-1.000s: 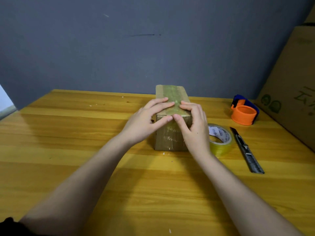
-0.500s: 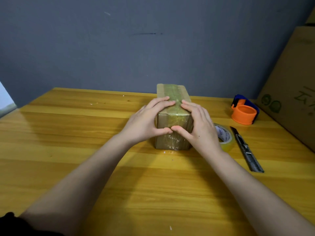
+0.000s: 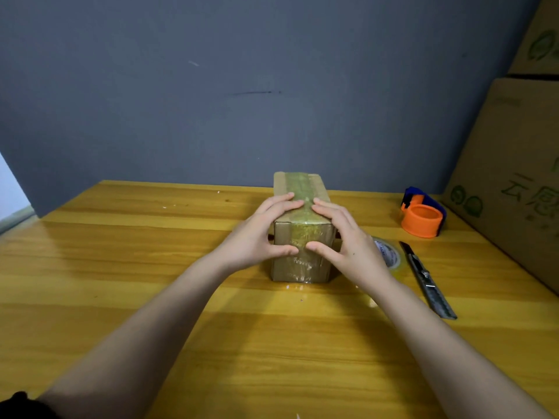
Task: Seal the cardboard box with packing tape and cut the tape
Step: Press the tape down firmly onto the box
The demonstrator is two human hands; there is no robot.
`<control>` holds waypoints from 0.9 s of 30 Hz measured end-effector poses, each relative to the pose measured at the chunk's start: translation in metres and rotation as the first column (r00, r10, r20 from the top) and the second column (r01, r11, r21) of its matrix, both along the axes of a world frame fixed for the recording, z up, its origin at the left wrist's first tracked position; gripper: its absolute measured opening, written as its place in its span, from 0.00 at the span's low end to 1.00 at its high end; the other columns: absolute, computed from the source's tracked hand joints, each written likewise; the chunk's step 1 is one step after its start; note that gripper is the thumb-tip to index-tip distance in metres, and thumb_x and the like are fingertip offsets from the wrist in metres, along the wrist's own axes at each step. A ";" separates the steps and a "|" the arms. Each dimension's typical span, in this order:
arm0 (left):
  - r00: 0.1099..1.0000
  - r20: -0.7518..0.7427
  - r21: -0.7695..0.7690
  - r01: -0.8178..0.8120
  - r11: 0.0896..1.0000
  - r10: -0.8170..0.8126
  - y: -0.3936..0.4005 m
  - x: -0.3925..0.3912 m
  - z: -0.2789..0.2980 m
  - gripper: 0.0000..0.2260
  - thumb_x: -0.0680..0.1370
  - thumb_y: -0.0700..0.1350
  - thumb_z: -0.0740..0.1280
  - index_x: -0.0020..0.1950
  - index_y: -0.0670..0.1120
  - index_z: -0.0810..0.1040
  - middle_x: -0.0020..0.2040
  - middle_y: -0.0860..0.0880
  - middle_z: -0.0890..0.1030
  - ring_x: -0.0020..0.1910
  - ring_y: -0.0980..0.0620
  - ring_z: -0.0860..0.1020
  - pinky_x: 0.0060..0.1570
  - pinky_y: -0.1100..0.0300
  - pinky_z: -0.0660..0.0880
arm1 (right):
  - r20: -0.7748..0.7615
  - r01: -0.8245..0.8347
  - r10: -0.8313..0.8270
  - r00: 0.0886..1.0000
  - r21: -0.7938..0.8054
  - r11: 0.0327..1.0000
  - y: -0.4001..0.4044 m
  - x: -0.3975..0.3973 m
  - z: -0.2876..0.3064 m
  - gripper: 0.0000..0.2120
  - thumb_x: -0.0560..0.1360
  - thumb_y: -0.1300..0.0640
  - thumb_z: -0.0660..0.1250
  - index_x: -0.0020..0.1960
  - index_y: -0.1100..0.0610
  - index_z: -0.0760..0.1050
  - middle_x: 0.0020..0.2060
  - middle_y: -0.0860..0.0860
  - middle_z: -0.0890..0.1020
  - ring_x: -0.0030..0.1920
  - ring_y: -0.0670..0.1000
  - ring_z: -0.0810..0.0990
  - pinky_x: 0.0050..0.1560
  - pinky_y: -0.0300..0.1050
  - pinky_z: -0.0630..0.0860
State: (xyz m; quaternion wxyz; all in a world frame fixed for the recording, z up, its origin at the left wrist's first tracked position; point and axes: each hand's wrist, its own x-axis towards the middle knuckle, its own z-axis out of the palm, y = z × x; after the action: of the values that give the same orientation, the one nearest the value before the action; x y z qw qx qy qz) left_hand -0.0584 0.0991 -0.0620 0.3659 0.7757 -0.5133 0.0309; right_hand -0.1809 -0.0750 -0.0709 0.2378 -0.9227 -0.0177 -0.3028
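Observation:
A small cardboard box [image 3: 299, 189] stands on the wooden table [image 3: 121, 267], with a strip of clear packing tape along its top and down its near face. My left hand [image 3: 257, 234] lies on the box's near left corner, fingers flat on the top and thumb pressing the taped front. My right hand [image 3: 348, 240] mirrors it on the right corner, thumb pressing the front tape beside the left thumb. A roll of clear packing tape [image 3: 390, 258] lies flat just right of my right hand, partly hidden by it. Further right, a utility knife [image 3: 426, 279] rests on the table.
An orange and blue tape dispenser [image 3: 422, 214] sits at the back right. Large cardboard cartons [image 3: 514, 182] stand stacked along the table's right side. A grey wall [image 3: 242, 86] runs behind the table.
Both thumbs have slid down the box's near face, pressing the tape. The fingers stay on the top edge. The box has not moved.

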 end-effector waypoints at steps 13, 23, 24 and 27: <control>0.999 -0.037 0.077 -0.013 0.997 0.016 0.001 0.002 0.012 0.39 0.68 0.44 0.76 0.73 0.57 0.60 0.76 0.53 0.53 0.72 0.61 0.54 0.70 0.62 0.57 | -0.163 0.002 0.000 0.987 0.011 1.000 0.004 -0.001 0.009 0.37 0.71 0.51 0.72 0.73 0.41 0.57 0.75 0.37 0.50 0.72 0.43 0.60 0.67 0.45 0.66; 0.983 -0.027 0.096 -0.180 0.979 0.184 -0.003 0.008 0.016 0.37 0.68 0.44 0.75 0.71 0.57 0.61 0.77 0.47 0.52 0.75 0.50 0.56 0.69 0.59 0.58 | -0.209 0.140 -0.115 0.971 0.107 0.984 0.020 0.023 0.013 0.29 0.75 0.48 0.66 0.72 0.39 0.58 0.76 0.43 0.49 0.68 0.57 0.71 0.60 0.54 0.74; 0.981 -0.029 0.090 -0.187 0.978 0.191 -0.003 0.007 0.015 0.37 0.68 0.44 0.75 0.72 0.57 0.61 0.77 0.47 0.51 0.76 0.50 0.56 0.69 0.58 0.58 | -0.214 0.140 -0.115 0.970 0.108 0.984 0.020 0.024 0.013 0.29 0.75 0.48 0.66 0.72 0.40 0.57 0.76 0.43 0.49 0.68 0.57 0.70 0.60 0.54 0.74; 0.981 -0.023 0.071 -0.193 0.979 0.195 -0.004 0.006 0.010 0.37 0.69 0.44 0.75 0.72 0.58 0.60 0.78 0.48 0.51 0.76 0.52 0.55 0.68 0.61 0.58 | -0.217 0.136 -0.107 0.970 0.124 0.983 0.020 0.023 0.012 0.29 0.76 0.49 0.66 0.72 0.41 0.57 0.77 0.42 0.49 0.68 0.56 0.70 0.59 0.54 0.75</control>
State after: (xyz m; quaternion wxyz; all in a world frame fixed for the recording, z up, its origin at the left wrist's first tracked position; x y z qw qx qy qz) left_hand -0.0527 0.0946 -0.0524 0.3420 0.8345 -0.4305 0.0375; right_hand -0.1581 -0.0549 -0.0592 0.2826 -0.9302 0.0851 -0.2182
